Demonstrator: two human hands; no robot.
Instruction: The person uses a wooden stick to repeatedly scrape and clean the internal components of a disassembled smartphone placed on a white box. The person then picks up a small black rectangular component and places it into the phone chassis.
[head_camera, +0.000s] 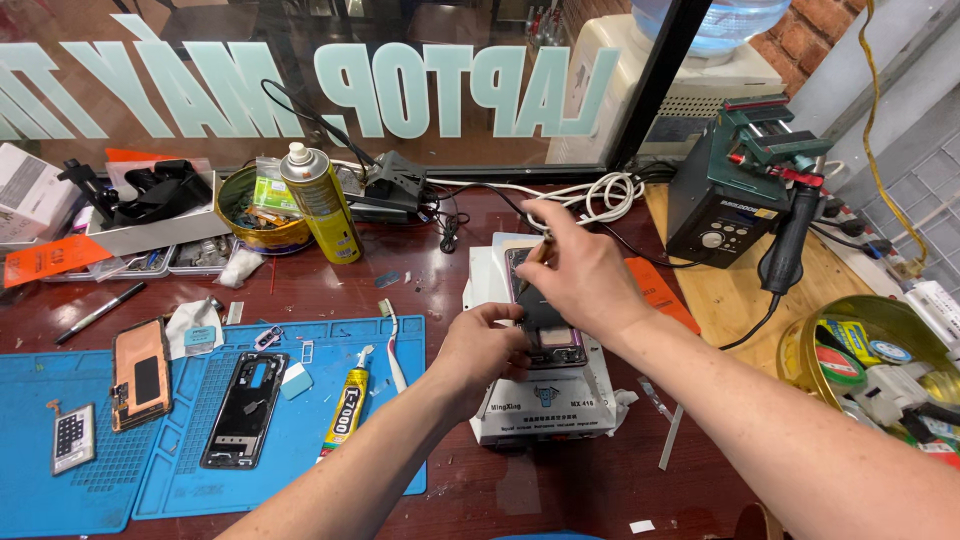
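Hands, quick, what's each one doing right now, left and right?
Left hand: closed, gripping the edge of the phone on the white heating pad.
Right hand: pinching a thin tool over the phone.

Your two forearms come in from the lower edge of the frame, both bare to as far as the picture shows, with no sleeve or glove. Your left hand (483, 345) and right hand (583, 275), at the centre, carry no ring, watch or band.
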